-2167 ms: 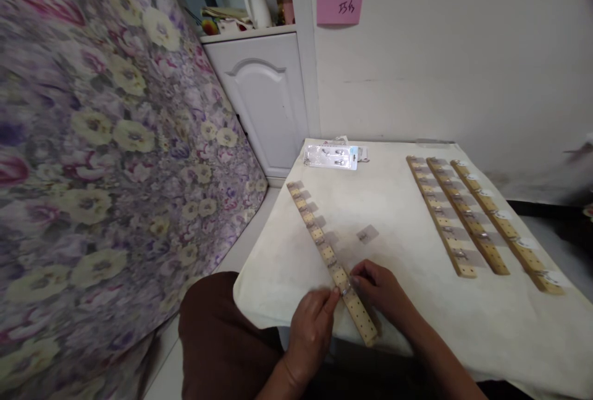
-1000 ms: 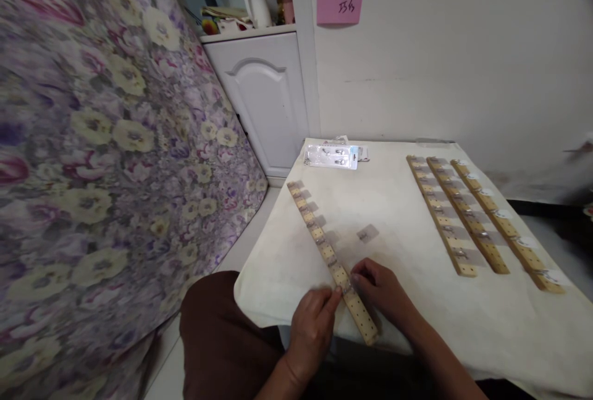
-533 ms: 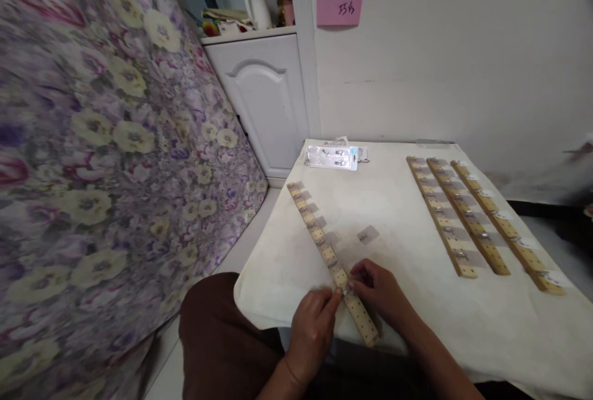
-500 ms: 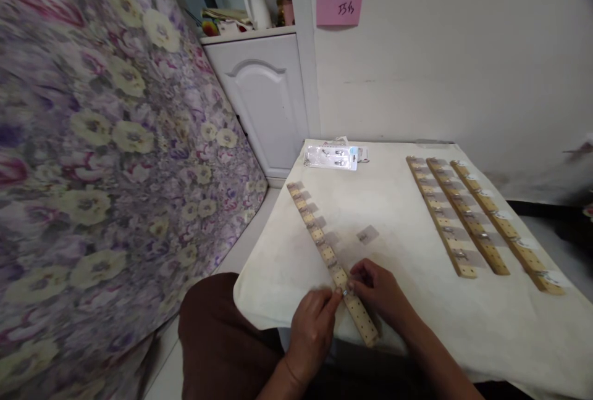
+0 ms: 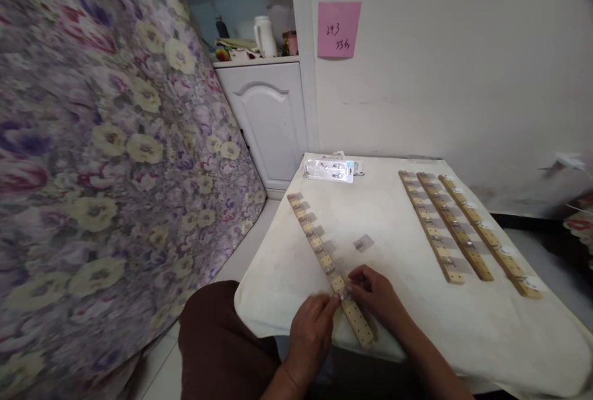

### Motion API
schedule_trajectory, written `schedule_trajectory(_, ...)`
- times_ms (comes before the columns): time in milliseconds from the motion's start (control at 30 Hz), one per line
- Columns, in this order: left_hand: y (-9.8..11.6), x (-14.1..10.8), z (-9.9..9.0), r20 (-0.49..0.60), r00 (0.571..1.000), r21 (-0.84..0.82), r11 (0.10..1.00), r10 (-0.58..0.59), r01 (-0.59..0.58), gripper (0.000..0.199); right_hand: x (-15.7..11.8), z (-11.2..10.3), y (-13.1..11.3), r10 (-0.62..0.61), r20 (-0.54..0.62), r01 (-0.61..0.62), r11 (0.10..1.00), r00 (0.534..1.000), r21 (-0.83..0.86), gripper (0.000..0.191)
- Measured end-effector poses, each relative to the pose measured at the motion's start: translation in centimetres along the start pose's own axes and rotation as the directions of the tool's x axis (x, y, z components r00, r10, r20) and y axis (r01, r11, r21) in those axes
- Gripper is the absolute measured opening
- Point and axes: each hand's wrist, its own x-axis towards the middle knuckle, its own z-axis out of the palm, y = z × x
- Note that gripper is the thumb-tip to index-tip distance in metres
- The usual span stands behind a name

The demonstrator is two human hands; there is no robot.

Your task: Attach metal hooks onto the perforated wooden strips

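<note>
A wooden strip (image 5: 325, 260) with rows of small holes lies slanted on the near left of the table. Several small metal clips with clear plastic flaps sit along its far part. My left hand (image 5: 311, 326) is curled at the strip's left edge, with its fingertips pressed on the wood beside a shiny metal clip (image 5: 343, 297). From the other side, my right hand (image 5: 376, 294) pinches the clear flap of that clip, largely hidden by the fingers. One loose clip with a clear flap (image 5: 364, 242) lies on the cloth beyond my right hand.
Three more wooden strips (image 5: 428, 227) carrying clips and flaps lie at the right of the cloth-covered table (image 5: 287, 289). Clear packaging (image 5: 328, 170) rests at the far left corner. A floral curtain (image 5: 115, 202) hangs at left; a white cabinet (image 5: 269, 122) stands behind.
The camera view has tilted up slightly, so the table and wall appear lower. Both hands stay at the same clip on the strip, with only slight finger movement.
</note>
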Motion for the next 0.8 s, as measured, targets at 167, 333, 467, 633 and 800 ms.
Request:
schedule_trajectory(167, -0.3, -0.3, 0.2, -0.049, 0.998, -0.009, 0.999, 0.031, -0.031, 0.037, 0.1, -1.0, 1.2, 0.024, -0.052, -0.02, 0.997, 0.998, 0.081, 0.024)
schedule_trajectory(333, -0.8, -0.8, 0.9, -0.101, 0.994, 0.027, 0.999, 0.047, -0.044, 0.035, 3.1, -4.3, 2.5, -0.064, -0.307, 0.027, 0.992, 0.949, -0.125, 0.024)
schedule_trajectory(467, -0.9, -0.7, 0.9, -0.129, 0.99, 0.067, 0.996, 0.064, -0.055, 0.034, 6.3, -5.3, 2.6, -0.096, -0.353, -0.037, 0.935, 0.931, -0.352, 0.029)
schedule_trajectory(633, -0.7, -0.5, 0.7, -0.108, 0.991, 0.074, 0.995, 0.076, -0.068, 0.031, 7.8, -4.5, 2.4, -0.051, -0.337, -0.099, 0.905, 0.94, -0.414, 0.024)
schedule_trajectory(800, -0.7, -0.5, 0.6, -0.09, 0.994, 0.051, 0.997, 0.058, -0.053, 0.032, 7.7, -4.7, 3.0, -0.013, -0.345, -0.093, 0.952, 0.938, -0.29, 0.021)
